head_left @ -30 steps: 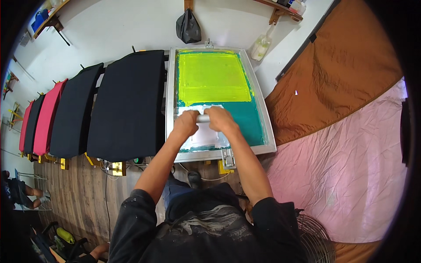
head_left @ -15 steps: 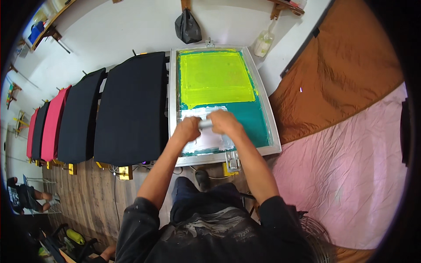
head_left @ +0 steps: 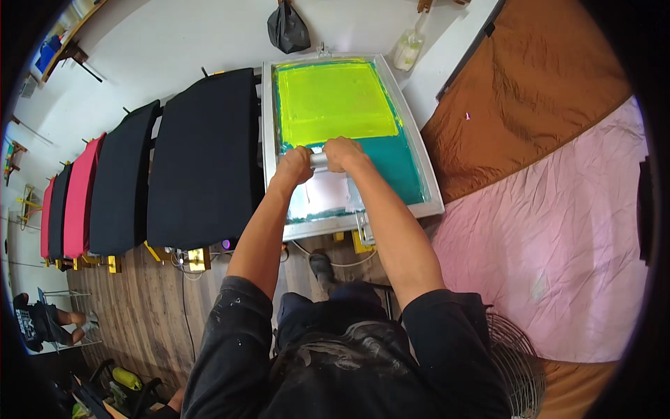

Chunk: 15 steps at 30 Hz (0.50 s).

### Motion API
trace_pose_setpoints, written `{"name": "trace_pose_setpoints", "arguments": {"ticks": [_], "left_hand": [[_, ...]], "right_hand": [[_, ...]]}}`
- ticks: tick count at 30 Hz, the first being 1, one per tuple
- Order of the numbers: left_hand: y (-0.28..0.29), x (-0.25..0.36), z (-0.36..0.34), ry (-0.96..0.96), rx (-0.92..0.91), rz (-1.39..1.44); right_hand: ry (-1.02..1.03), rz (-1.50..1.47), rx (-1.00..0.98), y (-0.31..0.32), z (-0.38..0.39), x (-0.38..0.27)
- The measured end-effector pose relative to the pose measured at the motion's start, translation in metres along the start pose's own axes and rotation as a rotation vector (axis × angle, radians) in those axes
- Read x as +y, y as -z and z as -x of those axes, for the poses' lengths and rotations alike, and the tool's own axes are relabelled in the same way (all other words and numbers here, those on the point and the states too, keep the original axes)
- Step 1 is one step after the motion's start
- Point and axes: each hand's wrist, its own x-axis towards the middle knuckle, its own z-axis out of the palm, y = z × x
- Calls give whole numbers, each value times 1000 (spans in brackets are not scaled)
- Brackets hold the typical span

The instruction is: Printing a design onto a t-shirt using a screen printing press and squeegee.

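Observation:
A silver-grey squeegee [head_left: 319, 160] spans the near-left part of a screen-printing frame [head_left: 430, 160]. My left hand [head_left: 294, 167] is wrapped round its left end. Farther right along the same bar, my right hand [head_left: 345, 154] is closed on it too. Much of the squeegee is hidden by my fingers, its lower edge included. On the far half of the screen lies a bright yellow-green rectangle [head_left: 336, 101]. Green mesh [head_left: 398, 164] shows at the near right. Just on my side of my hands is a whitish-pink patch [head_left: 317, 195].
Left of the frame runs a row of boards covered in black cloth [head_left: 202, 160] and red cloth [head_left: 84, 202]. Brown fabric [head_left: 530, 105] and pink fabric [head_left: 544, 230] spread at right. A wire fan guard [head_left: 516, 363] stands by my right side. Another person [head_left: 49, 321] is at far left.
Both my hands have pushed the squeegee away from me, up to near the yellow-green rectangle's lower edge. My arms are more stretched out. The view has shifted slightly.

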Motion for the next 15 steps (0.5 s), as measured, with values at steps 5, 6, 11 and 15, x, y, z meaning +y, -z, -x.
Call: {"name": "trace_pose_setpoints", "arguments": {"ticks": [5, 6, 11, 15], "left_hand": [[-5, 15, 24, 33, 60, 38], [0, 21, 29, 53, 33, 36], [1, 23, 44, 34, 66, 57], [42, 38, 36, 294, -432, 342]], "right_hand": [[33, -73, 116, -22, 28, 1], [37, -69, 117, -21, 31, 2], [32, -56, 1, -23, 44, 2], [69, -3, -152, -14, 40, 3]]}}
